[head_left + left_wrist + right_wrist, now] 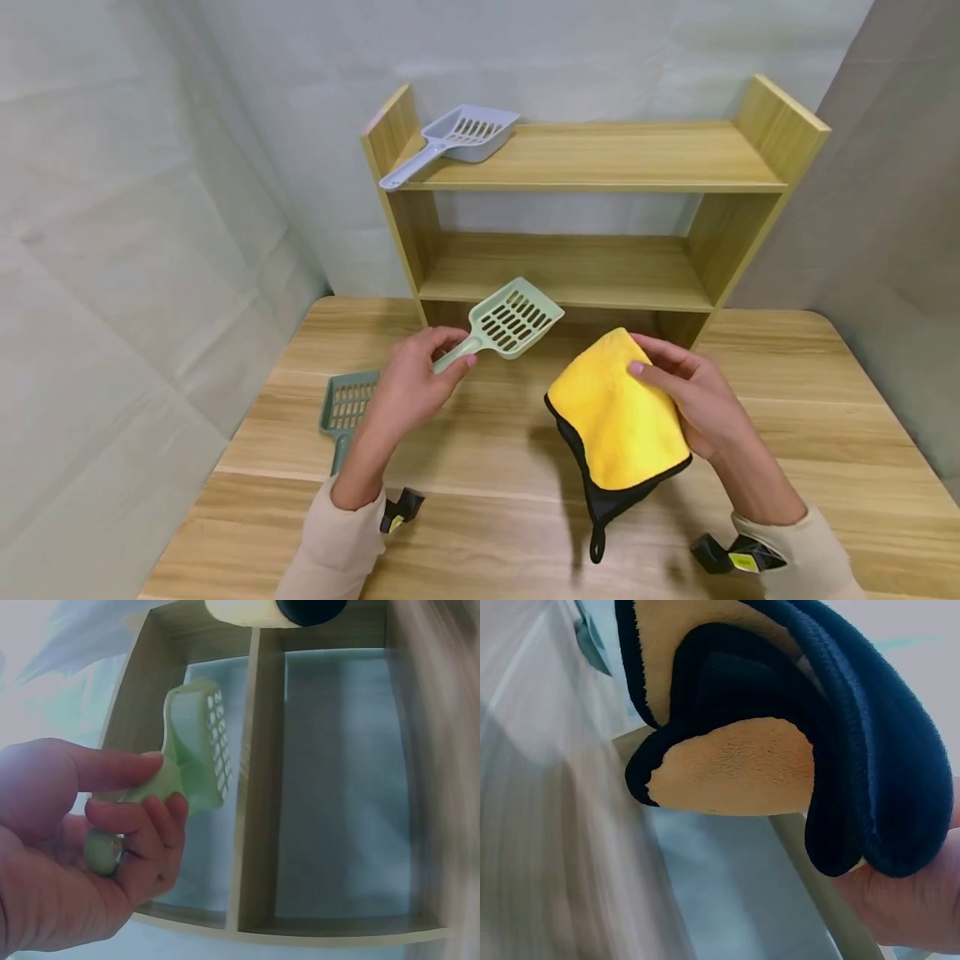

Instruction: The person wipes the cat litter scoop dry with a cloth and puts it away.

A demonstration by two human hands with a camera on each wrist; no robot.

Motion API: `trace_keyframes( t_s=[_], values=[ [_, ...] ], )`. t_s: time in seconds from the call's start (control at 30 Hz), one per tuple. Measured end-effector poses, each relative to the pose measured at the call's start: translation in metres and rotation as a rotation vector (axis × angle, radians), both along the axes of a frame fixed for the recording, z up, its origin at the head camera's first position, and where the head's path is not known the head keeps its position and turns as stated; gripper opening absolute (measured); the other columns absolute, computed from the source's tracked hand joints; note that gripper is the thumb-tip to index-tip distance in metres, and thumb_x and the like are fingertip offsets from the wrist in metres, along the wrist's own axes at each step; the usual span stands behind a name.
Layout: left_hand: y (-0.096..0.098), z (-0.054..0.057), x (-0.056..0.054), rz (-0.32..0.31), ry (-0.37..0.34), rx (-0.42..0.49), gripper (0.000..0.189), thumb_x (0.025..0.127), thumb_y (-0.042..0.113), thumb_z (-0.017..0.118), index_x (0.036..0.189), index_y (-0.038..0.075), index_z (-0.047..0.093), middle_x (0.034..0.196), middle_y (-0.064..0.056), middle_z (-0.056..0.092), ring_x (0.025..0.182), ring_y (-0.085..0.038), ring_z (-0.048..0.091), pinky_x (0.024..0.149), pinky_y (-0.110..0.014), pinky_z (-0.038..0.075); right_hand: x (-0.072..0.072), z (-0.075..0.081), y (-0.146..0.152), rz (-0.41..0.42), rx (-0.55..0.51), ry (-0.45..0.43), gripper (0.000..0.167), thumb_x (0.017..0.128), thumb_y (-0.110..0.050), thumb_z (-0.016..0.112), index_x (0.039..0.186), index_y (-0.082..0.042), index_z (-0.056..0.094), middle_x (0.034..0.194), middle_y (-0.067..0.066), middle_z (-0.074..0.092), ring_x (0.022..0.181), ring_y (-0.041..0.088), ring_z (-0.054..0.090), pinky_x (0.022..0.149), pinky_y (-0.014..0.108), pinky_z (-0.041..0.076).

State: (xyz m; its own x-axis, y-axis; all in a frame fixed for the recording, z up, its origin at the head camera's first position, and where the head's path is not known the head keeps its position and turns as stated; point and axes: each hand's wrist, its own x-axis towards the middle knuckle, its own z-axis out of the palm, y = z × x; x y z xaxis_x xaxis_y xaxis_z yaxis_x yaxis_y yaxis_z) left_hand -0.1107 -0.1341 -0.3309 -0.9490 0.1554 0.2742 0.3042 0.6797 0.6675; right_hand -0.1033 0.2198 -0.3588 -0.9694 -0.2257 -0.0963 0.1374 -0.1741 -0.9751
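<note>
My left hand (416, 379) grips the handle of a light green slotted litter scoop (517, 318), raised above the table before the shelf. In the left wrist view the fingers and thumb curl round that scoop's handle (154, 787). A folded yellow cloth (618, 408) with black edging and a black underside hangs from my right hand (693, 396), pinched between thumb and fingers. The right wrist view shows the cloth's folded layers (735, 765) close up, with part of the hand at the right edge. Left of my left forearm, a dark green scoop (351, 404) lies on the table, its handle end hidden.
A two-tier wooden shelf (600, 158) stands at the back of the table (480, 533). On its top board, at the left, rests a grey-blue scoop (472, 133) with its handle over the front edge. Pale sheeting (112, 250) hangs behind and to the left.
</note>
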Motion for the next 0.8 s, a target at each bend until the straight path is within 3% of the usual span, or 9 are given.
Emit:
trace_keyframes(
  t_s=[0.13,0.3,0.7,0.8],
  values=[
    [0.001,0.004,0.006,0.04,0.005,-0.019,0.033,0.098,0.017,0.08,0.128,0.004,0.075,0.11,-0.012,0.074,0.09,-0.025,0.064,0.079,-0.038,0.05,0.003,-0.003,0.004,0.005,0.008,-0.027,0.037,0.107,-0.015,0.068,0.143,-0.021,0.068,0.12,-0.004,0.074,0.098,0.014,0.077,0.083,0.031,0.065],
    [0.002,0.015,0.012,0.05,0.062,-0.026,0.03,0.098,0.014,0.079,0.126,0.004,0.075,0.104,-0.012,0.072,0.082,-0.024,0.058,0.073,-0.036,0.046,0.009,-0.007,0.007,-0.02,0.015,-0.037,0.036,0.107,-0.015,0.068,0.142,-0.023,0.07,0.119,-0.005,0.075,0.096,0.014,0.077,0.081,0.03,0.064],
    [-0.003,0.061,0.025,0.033,0.153,-0.053,0.029,0.098,0.012,0.079,0.126,0.005,0.076,0.109,-0.011,0.074,0.095,-0.026,0.067,0.083,-0.041,0.052,0.017,-0.016,0.012,-0.03,0.031,-0.037,0.036,0.106,-0.013,0.068,0.14,-0.024,0.071,0.12,-0.006,0.076,0.097,0.014,0.077,0.082,0.031,0.064],
    [-0.004,0.055,0.024,0.03,0.184,-0.034,0.028,0.098,0.012,0.078,0.125,0.005,0.076,0.108,-0.012,0.075,0.094,-0.027,0.068,0.083,-0.041,0.052,0.015,-0.028,0.016,-0.024,0.046,-0.028,0.036,0.106,-0.012,0.068,0.14,-0.024,0.072,0.119,-0.005,0.076,0.098,0.014,0.076,0.082,0.031,0.064]
  ],
)
